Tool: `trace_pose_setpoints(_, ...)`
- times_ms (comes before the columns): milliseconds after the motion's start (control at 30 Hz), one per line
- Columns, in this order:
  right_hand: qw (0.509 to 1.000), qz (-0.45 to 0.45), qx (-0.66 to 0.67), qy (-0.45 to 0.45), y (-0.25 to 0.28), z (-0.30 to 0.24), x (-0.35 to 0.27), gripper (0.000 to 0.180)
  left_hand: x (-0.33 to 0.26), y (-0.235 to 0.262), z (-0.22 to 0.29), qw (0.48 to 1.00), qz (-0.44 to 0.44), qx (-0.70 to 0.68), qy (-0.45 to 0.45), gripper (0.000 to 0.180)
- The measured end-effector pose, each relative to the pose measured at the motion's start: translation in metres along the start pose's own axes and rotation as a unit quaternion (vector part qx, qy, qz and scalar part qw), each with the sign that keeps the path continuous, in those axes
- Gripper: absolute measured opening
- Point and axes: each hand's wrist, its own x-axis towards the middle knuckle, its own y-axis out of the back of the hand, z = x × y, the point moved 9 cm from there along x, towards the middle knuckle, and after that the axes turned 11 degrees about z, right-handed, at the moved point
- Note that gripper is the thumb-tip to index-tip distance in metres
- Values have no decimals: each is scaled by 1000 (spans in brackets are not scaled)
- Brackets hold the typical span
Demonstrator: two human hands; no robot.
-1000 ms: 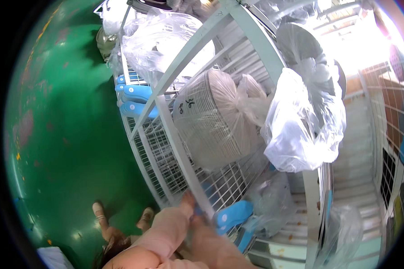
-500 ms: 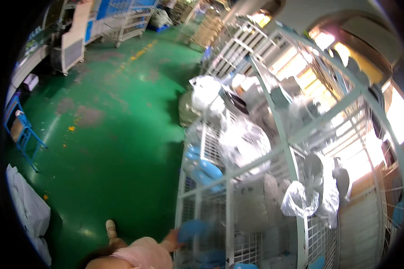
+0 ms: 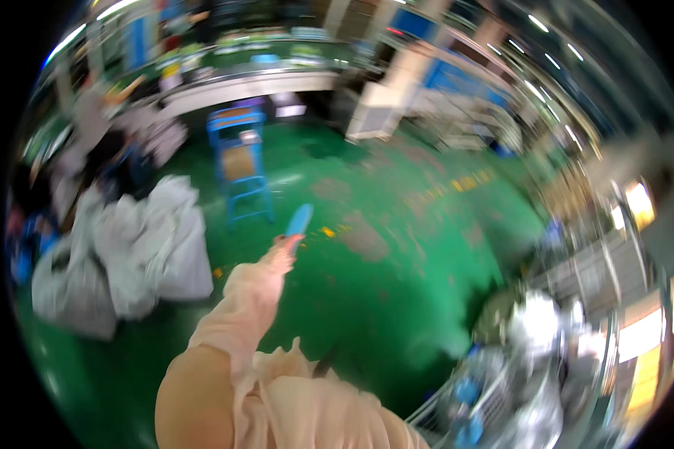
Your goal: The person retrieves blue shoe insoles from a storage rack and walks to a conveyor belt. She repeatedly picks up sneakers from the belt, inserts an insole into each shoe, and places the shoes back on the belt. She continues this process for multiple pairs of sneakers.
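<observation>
My left arm, in a loose pale pink sleeve, reaches forward over the green floor (image 3: 397,299). At its end my left hand (image 3: 281,253) is closed on a flat, elongated blue piece (image 3: 299,219), which points up and away from the fingers. Motion blur hides the piece's finer shape. My right hand does not show; the pink cloth over my body fills the lower middle of the view.
Bulging whitish sacks (image 3: 153,251) stand on the left. Beyond my hand is a blue stool-like frame (image 3: 240,165), before a long workbench (image 3: 254,84). Another person (image 3: 93,116) is at far left. A wire rack (image 3: 494,396) with plastic bags and blue pieces stands lower right.
The view has swung left, from the racks toward the sacks and workbench. A hand beside the rack held a blue piece earlier; now my left arm stretches forward over the floor with one.
</observation>
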Motion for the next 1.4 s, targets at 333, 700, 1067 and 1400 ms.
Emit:
trace_pose_setpoints(333,993,-108,-52,-24,-247,-166,263,36,198,73,27,953,246,-163,65,46)
trace_pose_setpoints(700,889,-340,-136,274,-640,-545,426,37,177,143,4,750,600,-273,50,50)
trace_pose_setpoints(1067,701,-352,-429,448,-835,-700,523,54,639,-6,188,788,560,-241,-85,60)
trace_pose_setpoints(1400,953,245,-3,177,-497,-866,906,24,966,-421,729,898,138,-253,-333,24)
